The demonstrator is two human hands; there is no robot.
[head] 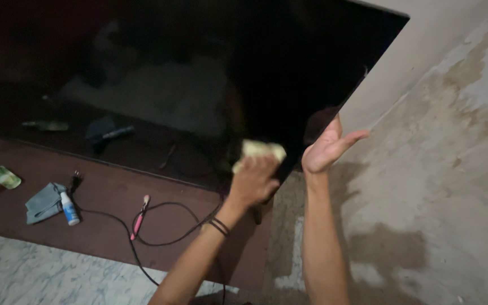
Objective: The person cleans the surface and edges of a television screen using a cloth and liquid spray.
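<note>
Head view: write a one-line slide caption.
Left hand presses a yellow cloth to a dark screen while the right hand braces its edge.

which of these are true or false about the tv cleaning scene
1. The left hand presses a pale yellow cloth on the dark television screen. True.
2. The right hand holds a spray bottle. False: it is open and bare at the screen's edge.
3. A black cable lies on the brown table. True.
4. The blue-grey cloth hangs on the wall. False: it lies on the table beside a small white bottle.
</note>
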